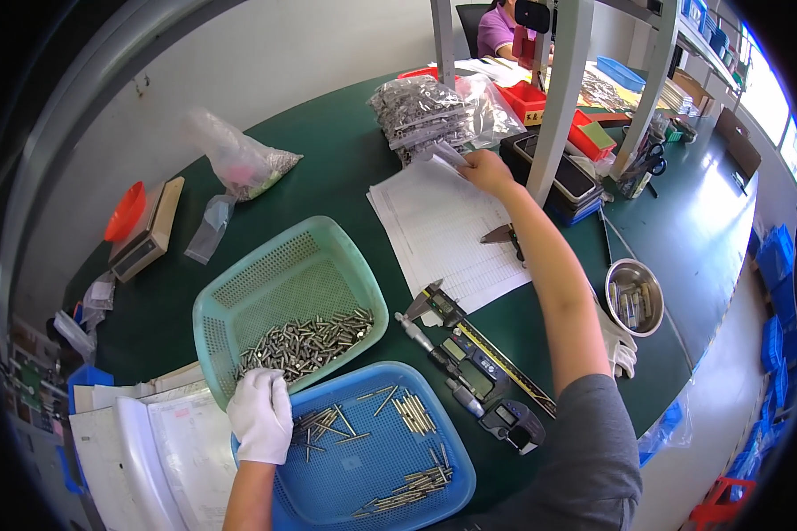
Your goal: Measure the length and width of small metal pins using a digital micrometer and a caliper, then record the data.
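My left hand point(261, 416), in a white glove, is closed at the near corner of a green perforated basket point(239, 301), above the edge of a blue basket point(456, 469). Its fingertips are turned away, so what they hold is hidden. Many short metal pins point(305, 345) lie heaped in the green basket. Longer thin metal pins point(413, 413) lie in loose groups in the blue one. Bare and reaching far forward, my right hand point(489, 173) pinches the curled top edge of printed paper sheets point(447, 234), beside bags of small metal parts point(421, 111).
Digital calipers point(496, 354) and micrometers point(478, 398) lie right of the baskets. A metal bowl point(634, 298) holds small pieces. At left stand a scale point(146, 230) and a plastic bag point(248, 159). A grey post point(562, 106) rises beside my right hand. Someone in purple point(496, 31) sits beyond.
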A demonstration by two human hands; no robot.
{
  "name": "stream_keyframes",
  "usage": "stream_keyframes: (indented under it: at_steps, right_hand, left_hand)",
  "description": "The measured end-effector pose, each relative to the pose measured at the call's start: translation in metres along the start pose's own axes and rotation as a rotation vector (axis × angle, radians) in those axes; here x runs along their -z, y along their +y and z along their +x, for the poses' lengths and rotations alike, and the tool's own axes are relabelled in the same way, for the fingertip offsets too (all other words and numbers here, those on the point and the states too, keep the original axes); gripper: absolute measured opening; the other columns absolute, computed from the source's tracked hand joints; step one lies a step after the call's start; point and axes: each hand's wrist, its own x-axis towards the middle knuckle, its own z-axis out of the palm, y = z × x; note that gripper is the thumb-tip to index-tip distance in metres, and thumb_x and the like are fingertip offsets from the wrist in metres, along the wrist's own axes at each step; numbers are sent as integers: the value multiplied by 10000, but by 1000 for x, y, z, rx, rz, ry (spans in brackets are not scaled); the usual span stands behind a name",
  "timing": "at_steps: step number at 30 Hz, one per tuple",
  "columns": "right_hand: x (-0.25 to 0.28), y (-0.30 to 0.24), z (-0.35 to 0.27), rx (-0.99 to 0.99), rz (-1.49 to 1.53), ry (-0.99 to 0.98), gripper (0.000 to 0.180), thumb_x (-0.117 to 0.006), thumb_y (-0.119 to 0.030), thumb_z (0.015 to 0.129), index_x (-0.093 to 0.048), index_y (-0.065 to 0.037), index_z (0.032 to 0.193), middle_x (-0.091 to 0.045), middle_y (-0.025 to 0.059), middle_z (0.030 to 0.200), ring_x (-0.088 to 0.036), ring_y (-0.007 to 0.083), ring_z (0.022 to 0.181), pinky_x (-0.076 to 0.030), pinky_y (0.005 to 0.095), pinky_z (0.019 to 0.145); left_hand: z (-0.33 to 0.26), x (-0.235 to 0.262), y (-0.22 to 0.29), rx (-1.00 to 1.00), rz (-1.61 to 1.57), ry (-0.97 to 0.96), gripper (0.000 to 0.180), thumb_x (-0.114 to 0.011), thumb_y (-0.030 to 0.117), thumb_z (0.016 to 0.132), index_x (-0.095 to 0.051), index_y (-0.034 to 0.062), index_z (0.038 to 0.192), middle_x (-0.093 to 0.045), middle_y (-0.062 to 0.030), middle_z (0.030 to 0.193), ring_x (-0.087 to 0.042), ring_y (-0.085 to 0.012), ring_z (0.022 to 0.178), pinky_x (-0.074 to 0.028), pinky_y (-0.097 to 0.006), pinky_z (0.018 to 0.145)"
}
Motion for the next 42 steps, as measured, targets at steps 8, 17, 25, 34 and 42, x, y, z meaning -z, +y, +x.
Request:
stream_keyframes:
  at_steps: [8, 17, 25, 34, 42]
  right_hand:
    - [44, -17, -15, 449, -136, 276, 162, -564, -210, 721, -623, -89, 811, -591, 94, 742, -565, 296, 727, -441, 392, 638]
    - [47, -6, -11, 165, 356, -78, 284, -653, -249, 693, -616, 18, 783, -597, 98, 678, -539, 141, 641, -414, 281, 594]
    - [45, -18, -56, 123, 883, -308, 345, -641, -200, 741, -586, 0, 1018, -605, 79, 939, -532, 127, 859, -391, 261, 807]
    - [41, -23, -27, 215, 498, 72, 248, -540, -200, 787, -561, -22, 959, -599, 143, 886, -565, 252, 835, -415, 336, 738]
    - [88, -84, -18, 550, 519, 676, 145, -512, -156, 810, -568, -70, 913, -576, 140, 826, -546, 316, 779, -422, 350, 668]
  left_hand:
    - [2, 2, 5, -6, -1, -28, 143, -444, 126, 829, -555, 37, 845, -550, -115, 856, -537, -277, 809, -422, -355, 729]
    - [98, 14, 101, -621, -22, 192, 362, -595, 130, 686, -535, 54, 1036, -526, -107, 1034, -485, -273, 1014, -376, -391, 864]
    - [203, -63, 165, -772, -24, -48, 422, -631, 119, 631, -549, 101, 1044, -564, -114, 941, -546, -274, 885, -430, -362, 790]
    - [242, -84, 168, -354, -17, -564, 319, -500, 145, 759, -542, 116, 1074, -570, -164, 978, -544, -317, 921, -430, -361, 795]
    - [253, -100, 162, -185, -98, -536, 385, -478, 211, 747, -511, 157, 1127, -555, -143, 1058, -528, -295, 984, -416, -353, 853]
